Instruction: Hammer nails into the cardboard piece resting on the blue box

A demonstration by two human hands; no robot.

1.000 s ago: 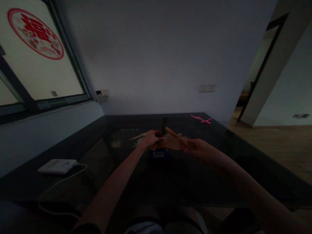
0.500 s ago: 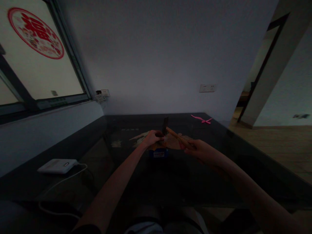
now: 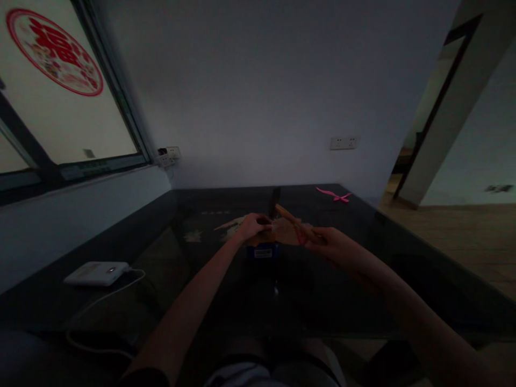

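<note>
My right hand point(image 3: 328, 243) grips the wooden handle of a hammer point(image 3: 288, 216); its dark head stands up at the far end, just beyond my left hand. My left hand point(image 3: 256, 226) is closed, thumb and fingers pinched over a tan, flat piece point(image 3: 286, 232) that looks like card or thin board. What exactly the fingertips pinch is too dark and small to make out. Below the tan piece a blue box point(image 3: 263, 251) with a pale label sits on the dark table. Pale scraps point(image 3: 234, 228) lie just left of my left hand.
The dark glossy table point(image 3: 181, 301) reaches back to the wall. At the left lies a white power bank point(image 3: 99, 273) with a white cable point(image 3: 97, 306). A pink ribbon point(image 3: 336, 196) rests near the far right corner. Wall sockets point(image 3: 344, 143) are above the table.
The hammer's head has risen slightly and its handle is a little more tilted. My left hand stays in nearly the same place. The whole view has shifted slightly.
</note>
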